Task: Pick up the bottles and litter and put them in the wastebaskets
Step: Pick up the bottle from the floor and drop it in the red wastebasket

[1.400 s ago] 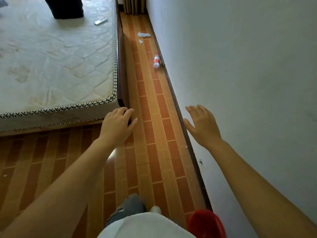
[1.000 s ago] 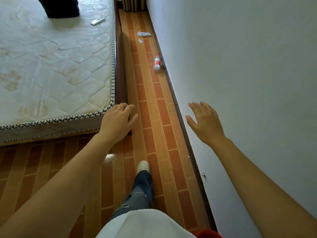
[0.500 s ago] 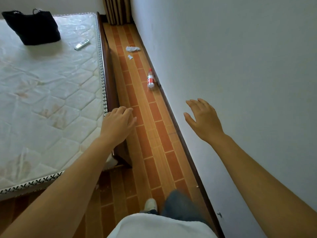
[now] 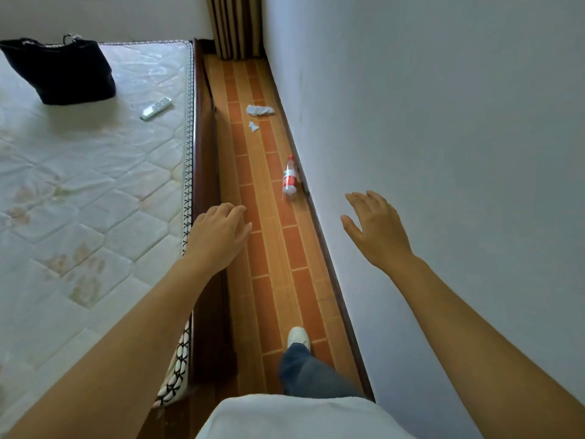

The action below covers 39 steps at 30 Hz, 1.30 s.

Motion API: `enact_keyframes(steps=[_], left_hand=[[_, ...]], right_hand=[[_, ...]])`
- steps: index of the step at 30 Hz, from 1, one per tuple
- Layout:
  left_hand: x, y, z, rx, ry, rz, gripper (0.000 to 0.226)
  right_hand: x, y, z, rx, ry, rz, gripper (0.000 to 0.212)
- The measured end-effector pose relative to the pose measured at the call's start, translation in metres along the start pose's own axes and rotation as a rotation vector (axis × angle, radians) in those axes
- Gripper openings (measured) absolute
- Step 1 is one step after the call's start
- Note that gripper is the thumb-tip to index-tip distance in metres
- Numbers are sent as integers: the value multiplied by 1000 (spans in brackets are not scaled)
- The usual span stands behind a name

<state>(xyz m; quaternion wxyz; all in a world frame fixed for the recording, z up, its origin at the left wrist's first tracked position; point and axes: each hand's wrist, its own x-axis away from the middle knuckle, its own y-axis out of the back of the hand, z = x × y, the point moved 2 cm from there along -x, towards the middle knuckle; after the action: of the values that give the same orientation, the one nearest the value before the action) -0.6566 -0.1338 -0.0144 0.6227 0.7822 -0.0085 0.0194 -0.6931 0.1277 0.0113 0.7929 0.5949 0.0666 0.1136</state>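
Red-capped plastic bottle (image 4: 290,178) is lying on the floor (image 4: 269,248) hard against the right wall's baseboard, long axis along the wall, cap pointing away. My right hand (image 4: 376,229) is nearer, spread wide and empty; left hand (image 4: 218,237) is loose, empty too.

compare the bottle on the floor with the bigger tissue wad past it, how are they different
The bottle is clear plastic with a red cap and red label; the tissue wad is plain white. The bottle keeps a rigid long shape, lying on its side along the baseboard; the wad is crumpled and flat. The bottle lies nearer the person, the wad farther down the aisle. Both lie untouched on the floor strip between bed and wall.
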Motion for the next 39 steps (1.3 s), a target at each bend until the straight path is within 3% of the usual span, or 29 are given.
enact_keyframes(steps=[17,27,39], left_hand=[[-254,8,50,30,90,-11,45],[-459,34,125,6,-6,30,44],[-580,27,148,3,-85,97,46]], right_hand=[[-264,-6,-13,0,29,103,51],[-456,-23,11,-28,-56,82,50],[-570,-35,8,-63,-117,114,49]])
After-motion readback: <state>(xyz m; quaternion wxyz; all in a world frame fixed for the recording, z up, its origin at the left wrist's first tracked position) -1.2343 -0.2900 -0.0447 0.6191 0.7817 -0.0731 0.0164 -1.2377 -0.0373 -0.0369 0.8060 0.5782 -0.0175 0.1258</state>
